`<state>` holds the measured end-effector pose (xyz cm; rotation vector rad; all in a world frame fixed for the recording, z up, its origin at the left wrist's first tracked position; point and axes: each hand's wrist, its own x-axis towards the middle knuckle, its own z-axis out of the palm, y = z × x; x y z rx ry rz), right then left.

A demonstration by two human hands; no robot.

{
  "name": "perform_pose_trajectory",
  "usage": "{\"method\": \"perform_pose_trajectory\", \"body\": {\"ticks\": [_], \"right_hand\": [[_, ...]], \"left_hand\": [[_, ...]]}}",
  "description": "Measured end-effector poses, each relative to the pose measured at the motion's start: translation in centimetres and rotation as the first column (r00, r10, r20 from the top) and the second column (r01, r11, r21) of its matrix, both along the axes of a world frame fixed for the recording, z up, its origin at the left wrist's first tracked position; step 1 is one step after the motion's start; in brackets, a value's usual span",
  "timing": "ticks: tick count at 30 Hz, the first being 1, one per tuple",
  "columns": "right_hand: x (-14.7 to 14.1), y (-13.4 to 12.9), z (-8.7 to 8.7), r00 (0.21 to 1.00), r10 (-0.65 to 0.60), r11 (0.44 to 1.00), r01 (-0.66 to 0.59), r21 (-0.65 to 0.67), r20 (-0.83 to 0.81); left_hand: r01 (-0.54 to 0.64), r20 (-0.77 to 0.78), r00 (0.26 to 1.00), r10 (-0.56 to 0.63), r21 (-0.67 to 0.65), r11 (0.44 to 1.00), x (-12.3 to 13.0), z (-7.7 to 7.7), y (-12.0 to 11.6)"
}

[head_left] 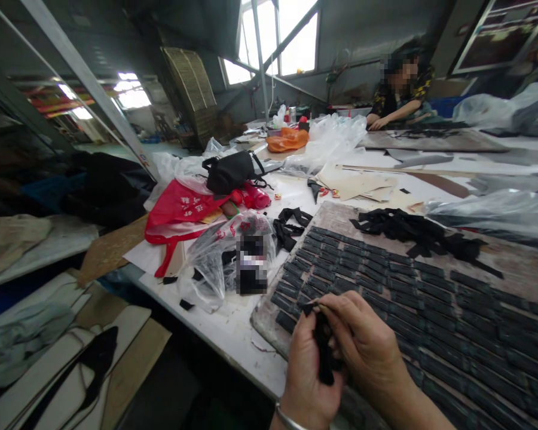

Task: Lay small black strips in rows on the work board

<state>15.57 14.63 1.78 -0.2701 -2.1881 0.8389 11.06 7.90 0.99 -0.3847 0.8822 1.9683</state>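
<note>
The left hand [311, 364] is curled around a bunch of black cloth [324, 349], its fingers closed on it, so that the loose part is gathered in the palm, as it seems. The fingers of the right hand [370, 334] pinch near the top end of this cloth; probably the left hand gives them a steady support. Beyond the fingers and to their right, dark pieces [374, 280] lie in rows on a board [520, 278], perhaps to be easy to reach one by one. A pile of black strips [415, 230] lies farther beyond the fingers, where it leaves most rows uncovered. To the left of the fingers, a clear bag [210, 278] rests on the worktop [231, 331], beside the board.
</note>
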Motion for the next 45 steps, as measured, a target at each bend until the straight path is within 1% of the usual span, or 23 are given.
{"method": "perform_pose_trajectory", "body": {"ticks": [2,3,5,6,7,9,11,13,15,16,18,20,22,24,26,27,29,32,35,37,41,45], "right_hand": [[0.0,0.2,0.0,1.000,0.026,0.997,-0.025,0.076,-0.013],[0.0,0.3,-0.1,0.999,0.028,0.993,-0.025,0.112,-0.031],[-0.2,0.7,-0.5,0.998,0.028,0.982,-0.018,0.188,-0.055],[-0.3,0.9,-0.7,0.998,0.025,0.974,-0.011,0.225,-0.059],[-0.4,1.0,-0.8,0.998,0.030,0.963,-0.015,0.268,-0.051],[-0.4,1.2,-0.9,0.999,0.039,0.934,-0.030,0.355,-0.019],[-0.2,1.1,-0.9,0.999,0.043,0.902,-0.043,0.430,0.010],[-0.2,0.7,-0.7,1.000,0.013,0.897,-0.022,0.441,0.024],[-0.2,-0.1,-0.7,0.999,-0.009,0.923,-0.005,0.384,0.035],[-0.2,-0.4,-0.6,0.999,-0.008,0.945,-0.006,0.327,0.042],[-0.3,-1.1,-0.7,0.999,0.006,0.987,-0.015,0.159,0.054],[-0.3,-1.4,-0.8,0.996,0.009,0.999,-0.004,-0.051,0.089],[-0.3,-1.3,-0.9,0.988,0.003,0.969,0.035,-0.246,0.153],[-0.3,-1.2,-1.0,0.973,0.032,0.913,0.064,-0.403,0.228],[-0.4,-1.1,-0.9,0.958,0.072,0.851,0.085,-0.519,0.276],[-0.4,-1.0,-0.8,0.954,0.092,0.827,0.088,-0.556,0.287],[-0.5,-1.1,-0.6,0.953,0.105,0.800,0.089,-0.594,0.285],[-0.6,-1.4,-0.6,0.958,0.114,0.782,0.078,-0.618,0.264],[-0.6,-1.7,-0.7,0.961,0.147,0.762,0.041,-0.647,0.233],[-0.6,-1.9,-0.7,0.960,0.168,0.757,0.019,-0.653,0.223],[-0.6,-2.3,-0.6,0.947,0.199,0.762,0.013,-0.647,0.254],[-0.5,-2.7,-0.6,0.936,0.208,0.756,0.030,-0.654,0.283]], "left_hand": [[-0.045,0.059,0.997,0.044,0.016,0.999,0.2,-0.2,0.0],[-0.060,0.052,0.997,0.058,0.037,0.998,0.2,-0.2,0.0],[-0.052,0.027,0.998,0.048,0.152,0.987,0.2,-0.1,0.1],[-0.075,-0.006,0.997,0.078,0.193,0.978,0.1,-0.1,0.0],[-0.072,-0.045,0.995,0.083,0.214,0.974,0.0,0.0,-0.1],[-0.076,-0.118,0.988,0.104,0.220,0.972,0.0,0.2,-0.4],[-0.074,-0.153,0.982,0.109,0.218,0.973,0.0,0.2,-0.8],[-0.086,-0.166,0.979,0.121,0.207,0.975,0.0,0.2,-1.1],[-0.120,-0.165,0.975,0.147,0.165,0.979,0.1,0.0,-1.3],[-0.131,-0.163,0.975,0.154,0.141,0.981,0.1,-0.1,-1.4],[-0.107,-0.145,0.982,0.121,0.101,0.989,0.2,-0.3,-1.8],[-0.035,-0.095,0.995,0.040,0.063,0.997,0.1,-0.5,-2.3],[0.039,-0.041,0.998,-0.037,0.039,0.998,-0.1,-0.6,-3.1],[0.070,-0.046,0.997,-0.068,0.047,0.996,-0.5,-0.8,-3.9],[0.074,-0.087,0.994,-0.070,0.043,0.996,-1.0,-0.9,-4.7],[0.072,-0.103,0.992,-0.069,0.032,0.997,-1.2,-1.0,-5.1],[0.070,-0.118,0.991,-0.068,0.012,0.997,-1.4,-1.1,-5.7],[0.076,-0.130,0.989,-0.075,0.001,0.997,-1.5,-1.1,-6.2],[0.110,-0.146,0.983,-0.110,-0.010,0.994,-1.3,-1.1,-6.4],[0.133,-0.153,0.979,-0.136,-0.030,0.991,-1.2,-1.2,-6.4],[0.159,-0.145,0.974,-0.175,-0.116,0.980,-0.9,-1.3,-6.4],[0.199,-0.116,0.970,-0.211,-0.107,0.974,-0.7,-1.3,-6.4]]}}
